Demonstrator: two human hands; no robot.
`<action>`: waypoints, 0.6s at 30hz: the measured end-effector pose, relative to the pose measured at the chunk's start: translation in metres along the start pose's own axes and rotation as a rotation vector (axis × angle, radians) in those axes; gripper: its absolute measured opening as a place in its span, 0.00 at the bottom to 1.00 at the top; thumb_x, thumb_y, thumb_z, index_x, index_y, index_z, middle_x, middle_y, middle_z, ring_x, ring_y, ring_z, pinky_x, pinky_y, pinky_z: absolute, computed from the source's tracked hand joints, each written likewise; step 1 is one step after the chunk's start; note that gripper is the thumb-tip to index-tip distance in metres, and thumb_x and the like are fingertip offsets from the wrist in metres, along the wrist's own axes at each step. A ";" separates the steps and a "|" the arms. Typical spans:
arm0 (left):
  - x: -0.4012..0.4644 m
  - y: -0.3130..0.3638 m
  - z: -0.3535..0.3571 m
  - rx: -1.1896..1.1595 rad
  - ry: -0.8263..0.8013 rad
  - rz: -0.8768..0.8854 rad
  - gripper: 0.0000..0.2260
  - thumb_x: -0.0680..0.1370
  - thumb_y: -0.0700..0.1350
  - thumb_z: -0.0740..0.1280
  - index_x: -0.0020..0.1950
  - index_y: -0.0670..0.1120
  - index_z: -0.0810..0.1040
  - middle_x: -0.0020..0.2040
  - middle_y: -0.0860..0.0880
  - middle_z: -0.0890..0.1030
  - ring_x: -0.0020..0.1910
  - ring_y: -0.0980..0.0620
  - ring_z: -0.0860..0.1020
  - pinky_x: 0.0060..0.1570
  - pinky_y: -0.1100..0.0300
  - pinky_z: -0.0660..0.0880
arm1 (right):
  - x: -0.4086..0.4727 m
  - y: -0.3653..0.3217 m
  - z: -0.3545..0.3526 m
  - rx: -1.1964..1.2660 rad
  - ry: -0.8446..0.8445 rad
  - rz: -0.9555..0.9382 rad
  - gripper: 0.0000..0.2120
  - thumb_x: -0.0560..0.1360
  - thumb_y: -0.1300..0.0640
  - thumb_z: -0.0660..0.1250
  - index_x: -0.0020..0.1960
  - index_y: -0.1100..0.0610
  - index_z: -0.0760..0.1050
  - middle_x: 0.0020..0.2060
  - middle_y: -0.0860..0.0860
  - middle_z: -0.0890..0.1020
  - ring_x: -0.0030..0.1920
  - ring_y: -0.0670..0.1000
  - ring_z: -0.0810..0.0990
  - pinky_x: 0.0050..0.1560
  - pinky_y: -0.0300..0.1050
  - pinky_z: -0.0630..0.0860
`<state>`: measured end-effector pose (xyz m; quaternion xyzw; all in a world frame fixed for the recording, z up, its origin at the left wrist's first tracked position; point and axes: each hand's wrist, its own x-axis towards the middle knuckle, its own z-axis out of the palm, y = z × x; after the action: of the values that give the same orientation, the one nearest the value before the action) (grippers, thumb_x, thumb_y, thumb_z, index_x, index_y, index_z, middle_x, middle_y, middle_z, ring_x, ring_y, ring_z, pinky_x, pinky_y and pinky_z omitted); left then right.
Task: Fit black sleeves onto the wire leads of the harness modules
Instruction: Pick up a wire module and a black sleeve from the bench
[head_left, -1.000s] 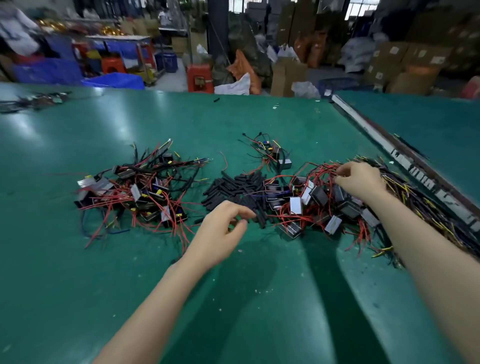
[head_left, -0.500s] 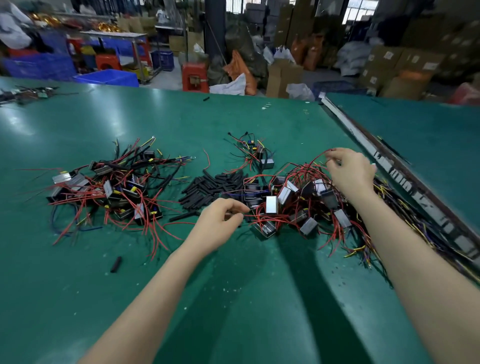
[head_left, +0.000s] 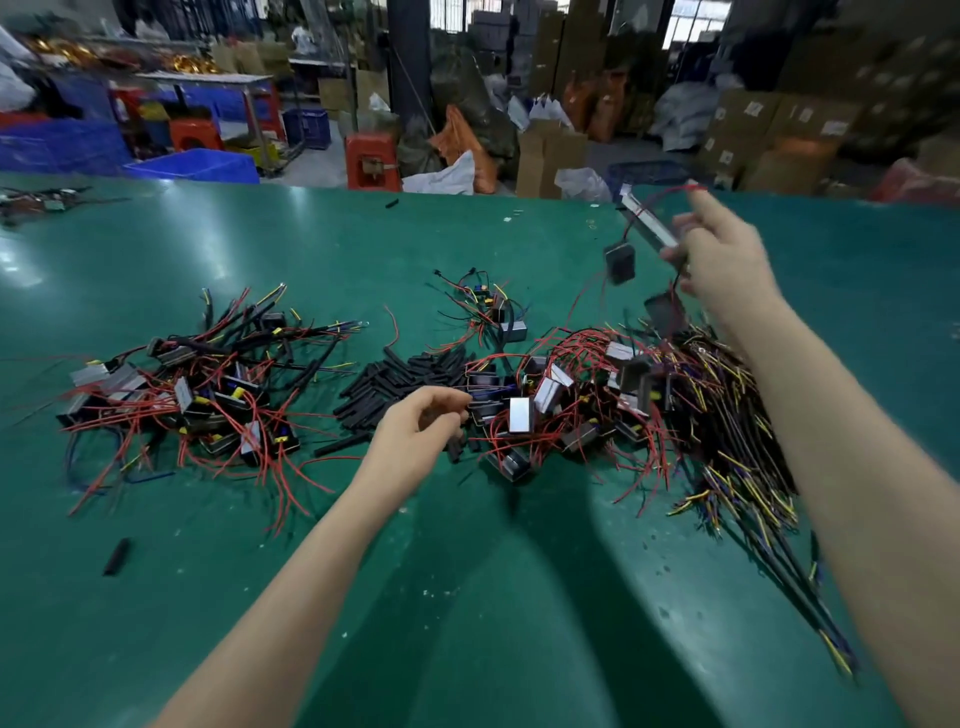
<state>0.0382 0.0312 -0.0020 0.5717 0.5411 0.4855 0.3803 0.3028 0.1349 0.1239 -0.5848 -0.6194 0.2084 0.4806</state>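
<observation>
My right hand (head_left: 722, 260) is raised above the table and grips red wire leads. Two dark harness modules dangle from them: one black module (head_left: 620, 264) and a second one (head_left: 664, 313) lower, both blurred. My left hand (head_left: 418, 436) rests at the front edge of the heap of black sleeves (head_left: 400, 382), fingers pinched on a black sleeve (head_left: 456, 448). A pile of modules with red leads (head_left: 550, 410) lies right of the sleeves. Another pile of modules (head_left: 197, 395) lies to the left, with black sleeves on some leads.
A bundle of dark wires with yellow tips (head_left: 737, 441) spreads along the right. A small cluster of modules (head_left: 493, 312) lies behind the sleeves. One loose sleeve (head_left: 116, 556) lies at the near left. The green table (head_left: 467, 623) has a seam rail (head_left: 649, 221) at the far right.
My right hand has lifted up and back from the right pile, pulling two modules up by their red leads. My left hand has stayed at the sleeve heap, pinching.
</observation>
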 end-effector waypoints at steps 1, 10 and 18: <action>0.000 0.000 0.001 -0.011 0.001 0.000 0.13 0.78 0.34 0.62 0.48 0.52 0.78 0.43 0.52 0.82 0.35 0.63 0.77 0.34 0.74 0.70 | -0.001 0.000 0.001 -0.031 -0.065 -0.014 0.28 0.78 0.66 0.54 0.75 0.47 0.61 0.58 0.54 0.78 0.46 0.50 0.76 0.43 0.41 0.70; 0.007 0.029 0.021 -0.219 -0.004 -0.032 0.09 0.77 0.37 0.63 0.46 0.51 0.79 0.43 0.52 0.82 0.35 0.62 0.79 0.34 0.72 0.71 | -0.012 -0.016 0.023 -0.009 -0.265 0.138 0.20 0.79 0.65 0.55 0.68 0.55 0.71 0.38 0.49 0.78 0.28 0.43 0.78 0.35 0.39 0.73; 0.023 0.052 0.090 0.038 -0.229 -0.037 0.05 0.75 0.47 0.70 0.42 0.51 0.75 0.47 0.47 0.80 0.44 0.49 0.76 0.48 0.55 0.74 | -0.022 -0.024 0.043 0.271 -0.268 0.128 0.21 0.80 0.65 0.57 0.72 0.55 0.65 0.44 0.47 0.80 0.29 0.42 0.79 0.32 0.34 0.74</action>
<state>0.1370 0.0559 0.0301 0.6203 0.5136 0.3995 0.4379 0.2507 0.1222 0.1163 -0.5202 -0.6056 0.3959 0.4538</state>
